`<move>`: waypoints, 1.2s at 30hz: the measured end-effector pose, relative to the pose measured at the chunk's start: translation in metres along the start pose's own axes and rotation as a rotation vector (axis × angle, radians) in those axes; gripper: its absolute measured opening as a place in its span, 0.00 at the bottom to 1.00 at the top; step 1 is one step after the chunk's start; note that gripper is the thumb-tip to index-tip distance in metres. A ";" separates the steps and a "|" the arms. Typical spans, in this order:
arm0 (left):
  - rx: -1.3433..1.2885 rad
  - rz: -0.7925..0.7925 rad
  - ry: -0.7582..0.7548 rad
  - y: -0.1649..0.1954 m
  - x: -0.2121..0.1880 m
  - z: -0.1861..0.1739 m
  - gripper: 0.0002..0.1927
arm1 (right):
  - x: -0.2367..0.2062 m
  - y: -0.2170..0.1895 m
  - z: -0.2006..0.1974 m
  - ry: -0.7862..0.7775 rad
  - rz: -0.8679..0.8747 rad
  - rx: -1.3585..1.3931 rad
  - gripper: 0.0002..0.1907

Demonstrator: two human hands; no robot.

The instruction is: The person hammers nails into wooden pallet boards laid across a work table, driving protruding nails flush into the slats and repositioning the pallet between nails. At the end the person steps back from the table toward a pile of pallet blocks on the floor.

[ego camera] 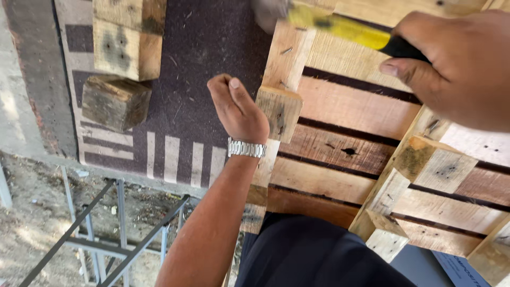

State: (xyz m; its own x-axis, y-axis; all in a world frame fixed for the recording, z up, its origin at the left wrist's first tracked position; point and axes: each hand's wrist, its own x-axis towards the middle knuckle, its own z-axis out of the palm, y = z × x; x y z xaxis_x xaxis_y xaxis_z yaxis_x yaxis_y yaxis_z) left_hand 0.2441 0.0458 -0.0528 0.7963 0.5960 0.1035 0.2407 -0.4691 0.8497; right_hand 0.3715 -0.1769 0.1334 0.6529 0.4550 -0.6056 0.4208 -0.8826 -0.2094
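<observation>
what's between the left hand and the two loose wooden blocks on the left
In the head view, only dark purple mat scattered with wood chips lies between the left hand and the two loose weathered wooden blocks; no tool or nail shows there.

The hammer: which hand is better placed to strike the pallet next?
Probably the right hand: it grips the yellow-handled hammer above the pallet. The left hand only rests against a pallet block.

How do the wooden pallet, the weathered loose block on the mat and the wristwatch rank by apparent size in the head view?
1. Wooden pallet, by far the largest.
2. Weathered loose block.
3. Wristwatch, smallest, though it sits nearer the camera.
</observation>
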 end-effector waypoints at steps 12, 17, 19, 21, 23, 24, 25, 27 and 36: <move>0.033 -0.037 -0.011 0.012 0.005 -0.002 0.16 | -0.019 0.027 0.086 -0.147 0.138 0.135 0.19; 0.066 -0.037 -0.005 0.004 0.003 0.004 0.17 | -0.022 0.010 0.115 -0.183 0.222 0.376 0.17; 0.088 -0.057 0.003 -0.001 0.002 0.005 0.16 | -0.010 0.011 0.133 -0.329 0.279 0.275 0.16; 0.062 -0.085 -0.021 -0.004 0.000 0.003 0.16 | -0.007 0.013 0.148 -0.242 0.246 0.294 0.17; 0.028 -0.044 -0.003 -0.005 -0.001 0.003 0.16 | -0.012 0.013 0.156 -0.283 0.347 0.366 0.17; 0.017 0.009 0.016 -0.004 -0.001 0.004 0.16 | -0.018 0.009 0.157 -0.309 0.394 0.403 0.17; 0.000 0.068 0.036 -0.004 0.000 0.005 0.16 | -0.026 0.001 0.159 -0.265 0.408 0.453 0.16; -0.057 0.062 0.029 -0.004 0.003 0.007 0.15 | -0.044 -0.020 0.161 -0.146 0.437 0.545 0.14; 0.082 -0.022 -0.239 -0.037 -0.063 -0.128 0.11 | -0.117 -0.087 0.166 0.210 0.043 0.654 0.11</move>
State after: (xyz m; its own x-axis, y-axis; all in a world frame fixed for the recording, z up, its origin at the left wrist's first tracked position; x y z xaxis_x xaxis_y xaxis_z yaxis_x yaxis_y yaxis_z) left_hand 0.1137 0.1091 -0.0244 0.8967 0.4401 -0.0476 0.2953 -0.5148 0.8049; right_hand 0.1540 -0.1735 0.0954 0.7965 0.3730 -0.4758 -0.0315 -0.7603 -0.6488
